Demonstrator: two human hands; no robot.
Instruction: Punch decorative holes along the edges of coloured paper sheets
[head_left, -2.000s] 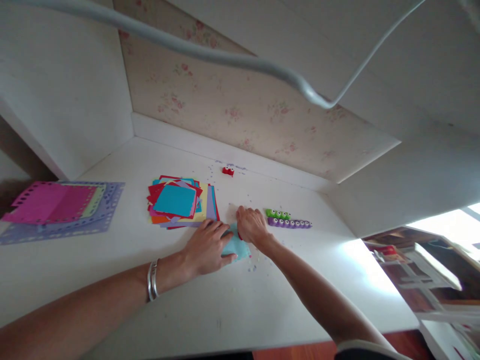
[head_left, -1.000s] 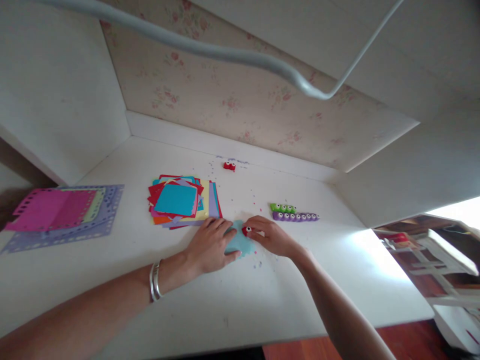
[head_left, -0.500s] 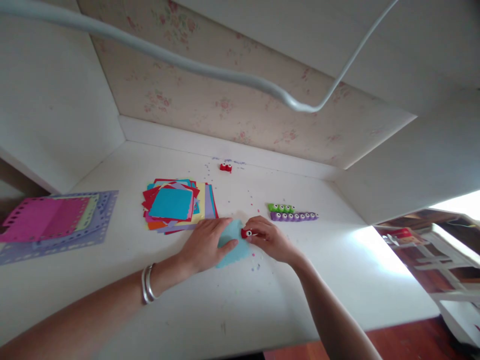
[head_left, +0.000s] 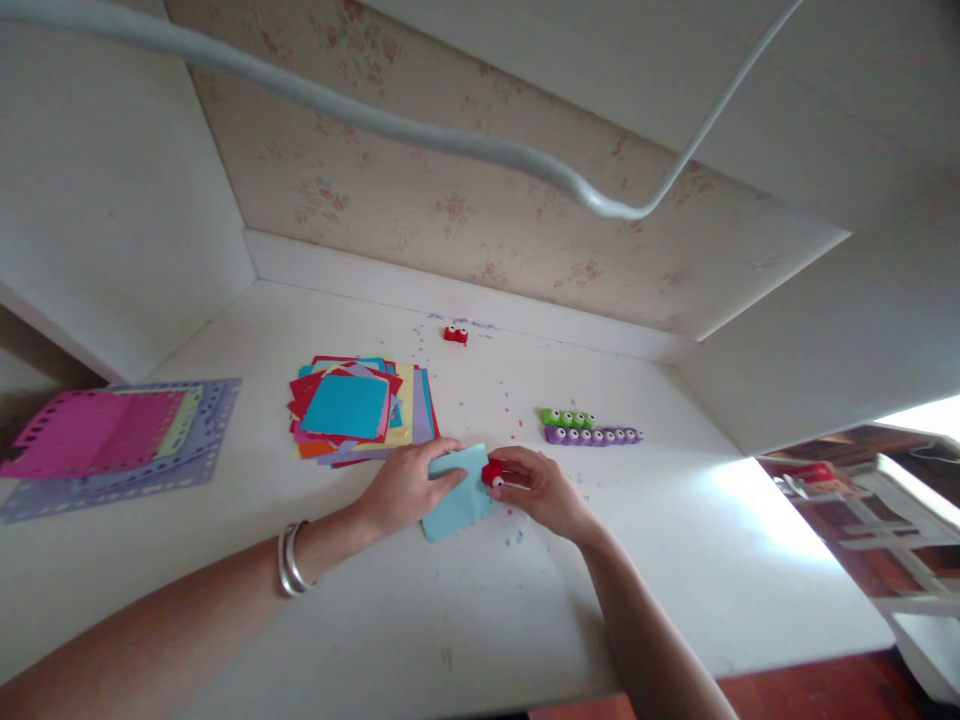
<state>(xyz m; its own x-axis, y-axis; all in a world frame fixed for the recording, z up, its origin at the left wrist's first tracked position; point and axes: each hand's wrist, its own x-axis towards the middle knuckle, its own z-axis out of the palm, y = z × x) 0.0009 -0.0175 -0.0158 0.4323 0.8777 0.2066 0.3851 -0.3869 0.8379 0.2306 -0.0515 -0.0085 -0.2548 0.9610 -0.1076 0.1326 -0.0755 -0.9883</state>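
Note:
A light blue sheet of paper [head_left: 454,506] with a notched edge is pinched between the thumb and fingers of my left hand [head_left: 411,483], which wears two silver bangles. The fingers of my right hand [head_left: 541,490] close round a small red paper punch [head_left: 492,474] with a white eye on it. This punch sits at the paper's right edge; whether the paper is inside its slot I cannot tell. Right of my hands lie a green row [head_left: 568,418] and a longer purple row [head_left: 594,436] of similar eyed pieces.
A stack of coloured paper [head_left: 349,405] lies left of centre. Pink punched sheets [head_left: 105,432] rest on purple ones at the far left. Another red eyed piece [head_left: 456,335] stands near the back wall. Tiny paper bits dot the white desk [head_left: 360,620]. A white cable [head_left: 480,148] hangs across above.
My left hand now grips the light blue paper instead of lying on it, and the paper looks lifted and tilted. The red punch has turned in my right hand, still at the paper's right edge.

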